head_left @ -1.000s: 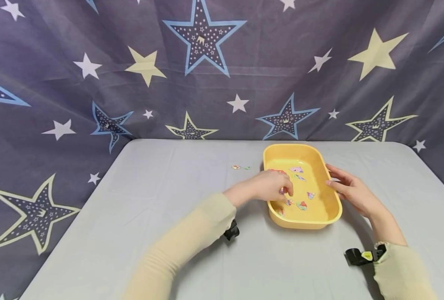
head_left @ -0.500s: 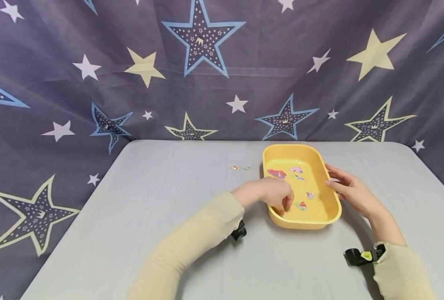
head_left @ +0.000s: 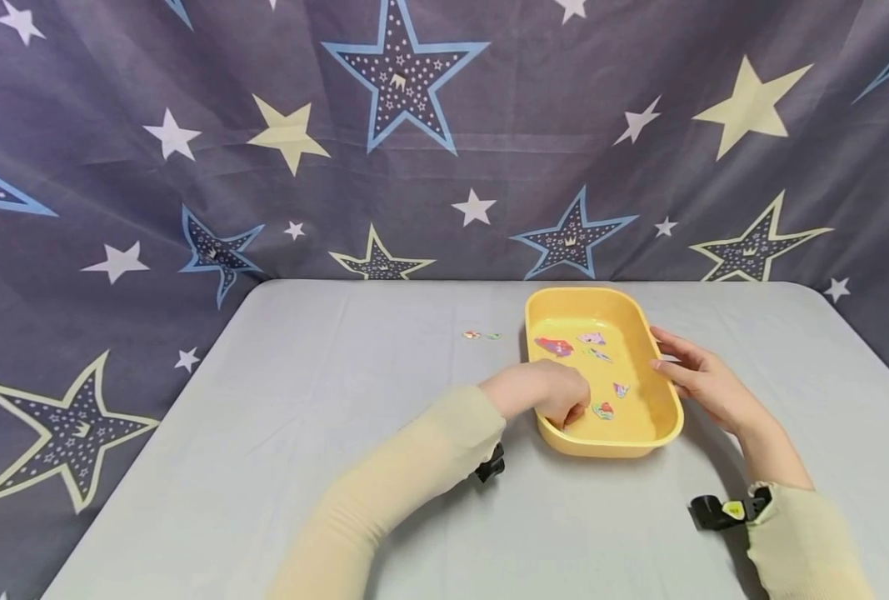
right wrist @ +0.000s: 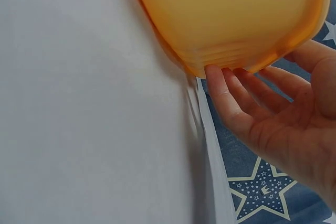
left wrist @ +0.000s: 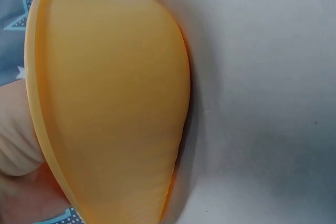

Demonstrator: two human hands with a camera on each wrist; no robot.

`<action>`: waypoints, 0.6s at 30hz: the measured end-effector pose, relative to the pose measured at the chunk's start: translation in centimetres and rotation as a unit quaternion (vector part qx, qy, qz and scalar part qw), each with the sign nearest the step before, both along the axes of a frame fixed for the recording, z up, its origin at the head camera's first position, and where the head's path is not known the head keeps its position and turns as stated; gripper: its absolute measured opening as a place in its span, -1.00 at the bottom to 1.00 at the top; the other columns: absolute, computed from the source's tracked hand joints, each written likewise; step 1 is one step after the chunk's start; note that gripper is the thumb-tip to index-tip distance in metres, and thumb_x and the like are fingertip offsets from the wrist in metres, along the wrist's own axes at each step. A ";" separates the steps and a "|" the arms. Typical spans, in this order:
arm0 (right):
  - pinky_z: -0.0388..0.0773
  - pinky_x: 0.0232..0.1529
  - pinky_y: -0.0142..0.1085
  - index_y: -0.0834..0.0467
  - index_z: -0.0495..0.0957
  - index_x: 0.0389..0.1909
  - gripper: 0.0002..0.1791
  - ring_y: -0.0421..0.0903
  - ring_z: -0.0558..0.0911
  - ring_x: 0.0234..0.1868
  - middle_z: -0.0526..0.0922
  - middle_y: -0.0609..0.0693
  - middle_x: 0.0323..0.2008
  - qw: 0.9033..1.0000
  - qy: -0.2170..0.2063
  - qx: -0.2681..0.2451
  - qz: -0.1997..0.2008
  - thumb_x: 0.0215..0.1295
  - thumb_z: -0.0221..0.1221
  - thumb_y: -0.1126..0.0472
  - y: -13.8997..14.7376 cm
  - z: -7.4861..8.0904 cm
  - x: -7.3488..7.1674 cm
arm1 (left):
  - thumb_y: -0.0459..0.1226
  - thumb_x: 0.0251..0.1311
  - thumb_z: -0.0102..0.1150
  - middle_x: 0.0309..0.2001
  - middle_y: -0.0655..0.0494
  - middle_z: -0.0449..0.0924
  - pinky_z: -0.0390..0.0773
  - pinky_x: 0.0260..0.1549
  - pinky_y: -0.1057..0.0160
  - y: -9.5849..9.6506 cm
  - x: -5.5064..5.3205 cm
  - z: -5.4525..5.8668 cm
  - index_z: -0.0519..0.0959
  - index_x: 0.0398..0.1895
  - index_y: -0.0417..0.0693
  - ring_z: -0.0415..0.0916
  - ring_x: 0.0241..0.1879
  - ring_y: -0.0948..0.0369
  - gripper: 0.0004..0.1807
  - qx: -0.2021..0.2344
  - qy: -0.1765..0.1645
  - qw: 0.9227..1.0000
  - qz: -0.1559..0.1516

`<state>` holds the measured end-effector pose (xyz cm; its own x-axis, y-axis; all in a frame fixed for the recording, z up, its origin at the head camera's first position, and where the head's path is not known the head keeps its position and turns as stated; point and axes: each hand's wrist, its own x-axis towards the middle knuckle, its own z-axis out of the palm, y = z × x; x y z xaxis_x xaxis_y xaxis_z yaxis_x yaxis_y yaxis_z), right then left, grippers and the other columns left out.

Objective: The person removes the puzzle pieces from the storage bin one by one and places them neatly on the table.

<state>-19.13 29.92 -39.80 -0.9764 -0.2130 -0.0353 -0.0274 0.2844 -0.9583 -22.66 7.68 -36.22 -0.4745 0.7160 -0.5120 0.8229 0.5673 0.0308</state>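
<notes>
Yellow tray [head_left: 609,448] is set right of centre on the grey table [head_left: 504,533]: oblong, smooth, rounded corners, lipped rim. Flat multicoloured pieces [head_left: 554,347] are scattered inside. Left hand [head_left: 552,392] is dipped in near-left; fingertips hidden, pinch cannot be told. Outer right wall is touched by right hand [head_left: 714,387], fingers slightly spread.

Yellow plastic tray, rounded-rectangular [head_left: 597,451]: one. Small flat multicoloured cutouts inside it [head_left: 603,411]: five visible; any beneath the left hand [head_left: 556,392] hidden. Small flat multicoloured pieces on the table [head_left: 471,335]: two. Bare hands: two, one left, one right [head_left: 702,385]. Cream fabric sleeves [head_left: 414,458]: two. Black wrist-worn devices [head_left: 714,512]: two. Pale grey covered table [head_left: 302,417]: one.
</notes>
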 end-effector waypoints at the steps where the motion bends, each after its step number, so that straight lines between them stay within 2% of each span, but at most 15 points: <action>1: 0.54 -0.27 -0.45 0.26 -0.07 0.38 -0.29 -0.44 0.51 -0.15 0.30 -0.18 0.03 1.000 0.000 0.000 0.000 0.32 0.01 0.16 0.0 0.0 0.0 | -0.28 0.02 0.24 -0.49 0.31 0.46 0.33 -0.44 0.38 0.0 0.0 0.0 0.47 -0.62 0.13 0.37 -0.41 0.34 -0.82 -0.001 0.001 1.000 0.001; 8: 0.54 -0.27 -0.45 0.29 -0.07 0.37 -0.29 -0.43 0.52 -0.17 0.32 -0.21 0.00 1.000 0.001 -0.004 -0.001 0.32 0.02 0.17 -0.1 0.0 0.0 | -0.18 0.03 0.25 -0.48 0.34 0.50 0.36 -0.46 0.41 -0.1 -0.2 -0.3 0.55 -0.54 0.14 0.39 -0.41 0.35 -0.92 0.019 0.003 1.000 0.015; 18: 0.53 -0.28 -0.46 0.27 -0.06 0.37 -0.30 -0.44 0.52 -0.18 0.33 -0.28 -0.03 1.000 0.002 0.003 -0.005 0.31 0.02 0.16 -0.1 0.0 0.1 | -0.15 0.01 0.26 -0.48 0.33 0.49 0.34 -0.47 0.46 -1.0 -0.5 -0.4 0.54 -0.50 0.11 0.40 -0.43 0.38 -0.90 0.125 -0.019 0.992 0.013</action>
<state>-19.06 29.85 -39.75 -0.9788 -0.2022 -0.0334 -0.0272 0.2898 -0.9567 -23.16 6.73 -36.65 -0.4780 0.8106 -0.3383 0.8037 0.5590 0.2038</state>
